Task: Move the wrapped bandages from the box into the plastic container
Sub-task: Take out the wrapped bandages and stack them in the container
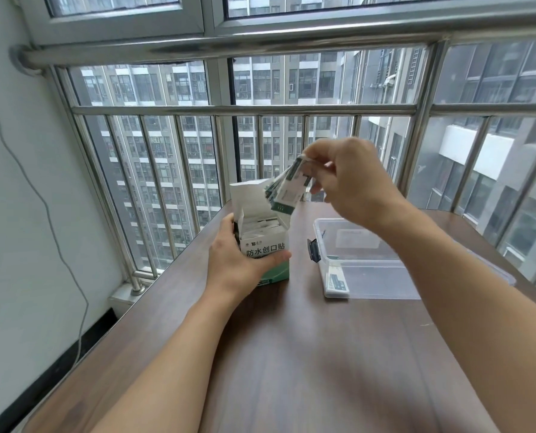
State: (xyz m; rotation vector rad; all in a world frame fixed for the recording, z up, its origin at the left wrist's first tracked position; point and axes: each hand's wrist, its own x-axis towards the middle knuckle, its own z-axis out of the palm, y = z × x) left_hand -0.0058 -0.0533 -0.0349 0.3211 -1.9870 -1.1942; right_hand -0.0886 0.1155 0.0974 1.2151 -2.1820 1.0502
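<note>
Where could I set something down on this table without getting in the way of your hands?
The wide table surface nearest the camera, between the two forearms, is bare. It is crowded farther back: the left hand grips the box, the right hand holds wrapped bandages above it, and the plastic container sits to the right.

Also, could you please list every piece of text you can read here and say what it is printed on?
"防水创口贴": front of the white and green cardboard box held by the left hand.
Small logo above it: too small to read.
Print on the wrapped bandages in the right hand: blurred.
Label in the clear plastic container: unreadable.
</note>
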